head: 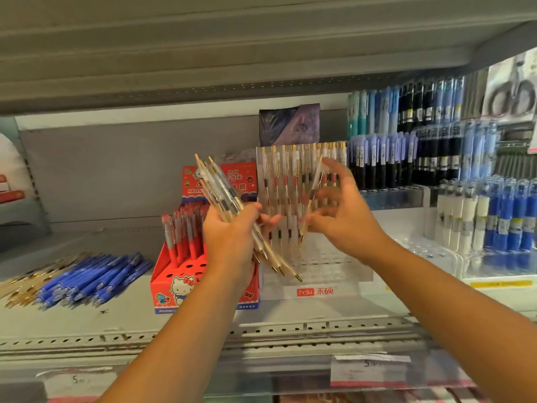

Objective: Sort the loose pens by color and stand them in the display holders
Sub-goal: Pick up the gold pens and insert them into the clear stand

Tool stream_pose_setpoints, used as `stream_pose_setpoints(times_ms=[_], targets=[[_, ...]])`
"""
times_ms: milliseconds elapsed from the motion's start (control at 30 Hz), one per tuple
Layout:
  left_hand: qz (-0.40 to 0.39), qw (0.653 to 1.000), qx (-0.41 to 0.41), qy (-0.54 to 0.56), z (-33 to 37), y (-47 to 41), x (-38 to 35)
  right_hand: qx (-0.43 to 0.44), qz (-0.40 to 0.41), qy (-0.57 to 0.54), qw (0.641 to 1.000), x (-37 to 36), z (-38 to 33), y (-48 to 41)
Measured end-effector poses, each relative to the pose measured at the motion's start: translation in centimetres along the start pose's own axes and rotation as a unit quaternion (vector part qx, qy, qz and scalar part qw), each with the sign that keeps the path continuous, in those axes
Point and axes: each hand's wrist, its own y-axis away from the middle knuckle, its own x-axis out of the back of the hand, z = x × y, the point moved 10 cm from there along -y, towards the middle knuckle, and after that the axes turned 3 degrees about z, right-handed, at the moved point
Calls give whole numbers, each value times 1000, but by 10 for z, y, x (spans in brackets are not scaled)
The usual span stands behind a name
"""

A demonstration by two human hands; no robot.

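My left hand [229,228] grips a bundle of clear, gold-tipped pens [223,187] in front of the shelf, tips pointing down to the right. My right hand [343,210] pinches a single clear gold pen [313,193] just in front of the clear tiered display holder [319,274], which has clear gold pens standing in its back rows. A pile of loose blue pens [96,277] lies on the shelf at the left, with loose gold pens [20,289] beside it.
A red cartoon-cat display box [174,283] with red pens stands left of the clear holder. Racks of blue, black and white pens [436,158] fill the right. A dark box [289,126] stands behind. The upper shelf hangs low overhead.
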Motion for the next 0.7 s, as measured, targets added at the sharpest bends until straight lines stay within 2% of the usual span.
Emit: stream_pose_setpoints(times_ms=[300,533,700], targets=[[-30,996,-48,-66,7,10,1,33,49,108,992,11,18,-8],[-75,993,-36,-84,3,12,-5,-2,6,174,985,2,37,-11],[-87,991,-40,-88,4,14,-6,23,18,228,973,1,32,-9]])
